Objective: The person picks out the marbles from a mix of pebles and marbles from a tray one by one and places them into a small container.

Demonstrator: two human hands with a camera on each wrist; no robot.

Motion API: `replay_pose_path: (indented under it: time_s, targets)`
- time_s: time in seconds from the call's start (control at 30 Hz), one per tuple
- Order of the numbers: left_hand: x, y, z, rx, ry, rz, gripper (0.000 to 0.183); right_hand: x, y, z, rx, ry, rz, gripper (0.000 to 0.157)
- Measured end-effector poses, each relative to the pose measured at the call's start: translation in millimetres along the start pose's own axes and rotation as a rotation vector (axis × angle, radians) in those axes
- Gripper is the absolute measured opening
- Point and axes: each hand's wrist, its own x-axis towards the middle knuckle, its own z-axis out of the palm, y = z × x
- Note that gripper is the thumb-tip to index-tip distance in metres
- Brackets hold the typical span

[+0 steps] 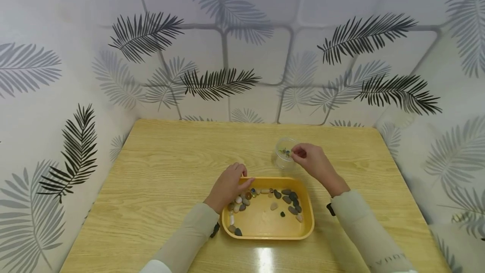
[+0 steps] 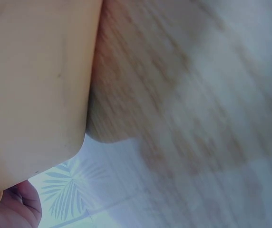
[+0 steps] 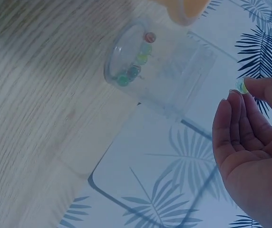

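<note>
At the far left corner of a yellow plastic tray, my left hand grips the rim, its thumb over the inner side and its fingers outside. The left wrist view shows the tray's outer wall and part of that hand. Behind the tray stands a clear plastic cup with several glass marbles at its bottom. My right hand is beside the cup's mouth. Between thumb and fingertips it pinches a clear marble with a yellow-green swirl.
Inside the tray, dark grey stones lie along the right side. Pale and brown pebbles and a few marbles lie along the left and far sides. The wood-grain table meets a leaf-patterned wall at the back.
</note>
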Motion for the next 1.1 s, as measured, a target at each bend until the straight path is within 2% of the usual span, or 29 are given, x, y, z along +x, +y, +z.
replay_pose_path:
  time_s: [0.33, 0.5, 0.73, 1.1]
  targets:
    - [-1.9, -0.7, 0.9, 0.000, 0.014, 0.014, 0.027, 19.5, 6.0, 8.2, -0.029, -0.042, 0.002, 0.021]
    - [-2.3, 1.7, -1.2, -0.001, 0.013, 0.020, 0.026, 25.4, 6.5, 12.6, -0.042, -0.058, -0.007, 0.020]
    - [-1.5, 3.3, -3.4, 0.032, 0.020, 0.041, 0.025, 32.2, 8.4, 18.5, -0.074, -0.082, -0.020, 0.015]
    - [-1.0, 2.6, -3.4, 0.054, 0.022, 0.042, 0.025, 38.7, 8.6, 21.6, -0.091, -0.158, -0.052, 0.017]
